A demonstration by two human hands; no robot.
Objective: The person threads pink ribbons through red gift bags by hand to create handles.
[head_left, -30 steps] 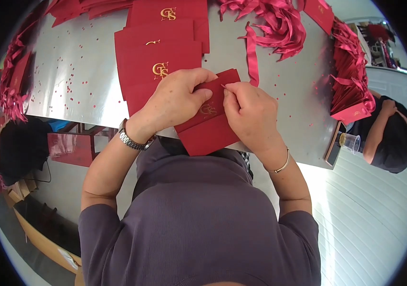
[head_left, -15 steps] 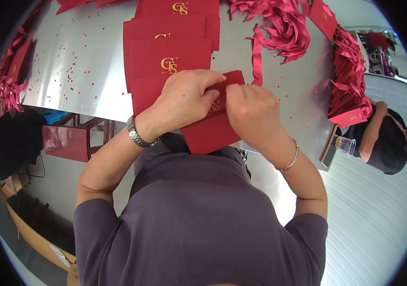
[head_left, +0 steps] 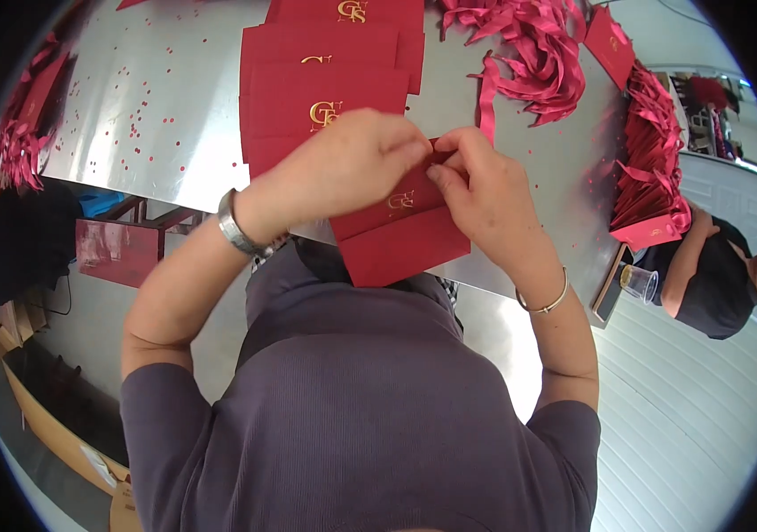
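Note:
A flat red paper bag (head_left: pixel 407 246) with a gold emblem and a crosswise fold lies tilted over the table's near edge. My right hand (head_left: pixel 492 199) pinches its upper edge between thumb and bent fingers. Just left of there, my left hand (head_left: pixel 343 167) hovers over the bag with thumb and fingertips pressed together; whatever they grip is too small or hidden to make out. Beyond my left hand, overlapping red bags (head_left: pixel 329 84) with the same emblem form a stack, partly covered by that hand.
Loose red ribbons (head_left: pixel 542 66) heap at the far right of the metal table (head_left: pixel 192 115), which is strewn with small red dots. Ribboned red bags (head_left: pixel 649 177) stand in a row at the right edge. A clear plastic cup (head_left: pixel 640 282) sits near another person (head_left: pixel 706 275).
My left hand has drawn slightly up from the bag's edge, uncovering more of the emblem. My right hand has turned, so its thumb now shows. The view has shifted a little.

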